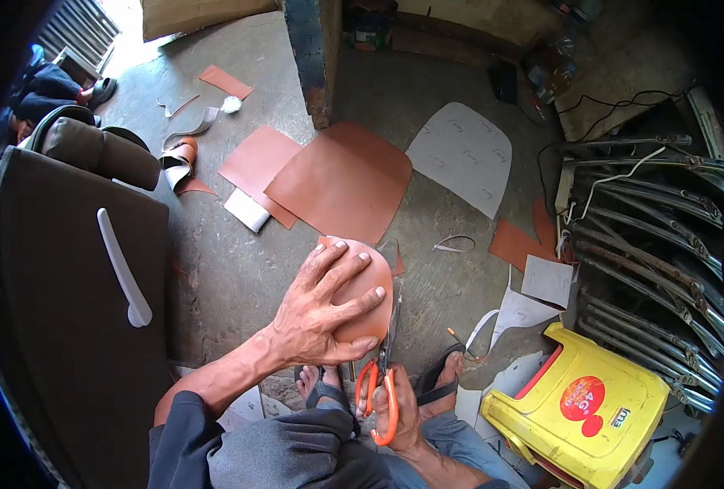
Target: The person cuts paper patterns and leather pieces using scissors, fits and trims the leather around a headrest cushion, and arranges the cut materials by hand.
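My left hand lies flat with its fingers spread over a rounded piece of reddish-brown leather-like sheet. In my right hand is a pair of scissors with orange handles, its blades pointing away from me. The blades run along the right edge of the rounded piece; how far apart they are is hard to see. Beyond my left hand, a larger brown sheet overlaps another brown sheet. A pale rounded panel with small printed marks lies to their right.
A yellow plastic step stool stands at the lower right, below stacked metal tubes. A dark padded piece of furniture fills the left side. Brown and pale offcuts lie on the floor. A worn post stands ahead.
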The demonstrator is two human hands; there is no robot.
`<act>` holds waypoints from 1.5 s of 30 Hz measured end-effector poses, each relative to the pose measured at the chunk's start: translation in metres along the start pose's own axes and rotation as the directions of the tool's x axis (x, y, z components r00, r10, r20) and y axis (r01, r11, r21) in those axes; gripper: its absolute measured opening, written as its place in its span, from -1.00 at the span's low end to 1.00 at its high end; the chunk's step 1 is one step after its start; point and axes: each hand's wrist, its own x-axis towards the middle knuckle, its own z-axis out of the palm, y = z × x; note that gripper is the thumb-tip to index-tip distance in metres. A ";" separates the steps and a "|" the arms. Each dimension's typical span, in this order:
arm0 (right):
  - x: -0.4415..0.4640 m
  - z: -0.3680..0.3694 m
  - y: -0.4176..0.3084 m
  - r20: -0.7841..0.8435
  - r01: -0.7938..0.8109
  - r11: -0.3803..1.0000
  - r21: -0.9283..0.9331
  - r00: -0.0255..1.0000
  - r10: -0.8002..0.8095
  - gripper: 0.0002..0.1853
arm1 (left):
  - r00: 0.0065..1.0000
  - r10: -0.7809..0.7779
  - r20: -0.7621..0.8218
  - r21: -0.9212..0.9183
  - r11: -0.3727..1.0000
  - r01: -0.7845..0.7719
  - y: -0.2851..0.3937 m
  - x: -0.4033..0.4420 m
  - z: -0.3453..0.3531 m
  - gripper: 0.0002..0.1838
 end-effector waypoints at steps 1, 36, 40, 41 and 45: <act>0.000 0.000 0.000 -0.003 -0.001 1.000 -0.004 1.000 0.001 -0.37 | 1.000 -0.002 -0.001 0.000 1.000 0.002 0.000 0.001 0.000 -0.34; 0.015 -0.037 -0.025 -0.041 -0.186 0.966 -0.181 0.983 0.181 -0.52 | 0.997 0.071 -0.010 0.014 0.997 -0.071 0.001 -0.013 0.006 -0.36; 0.023 -0.040 -0.038 -0.033 -0.156 0.938 -0.308 0.988 0.153 -0.58 | 0.997 0.071 -0.004 0.025 0.997 -0.071 0.001 -0.014 0.005 -0.35; 0.024 -0.040 -0.040 -0.032 -0.155 0.939 -0.309 0.988 0.153 -0.58 | 0.997 0.078 -0.002 0.018 0.997 -0.078 0.001 -0.015 0.006 -0.35; 0.022 -0.051 -0.041 0.000 -0.187 0.946 -0.264 0.981 0.194 -0.54 | 0.996 0.094 0.009 0.030 0.995 -0.094 0.003 -0.016 0.004 -0.41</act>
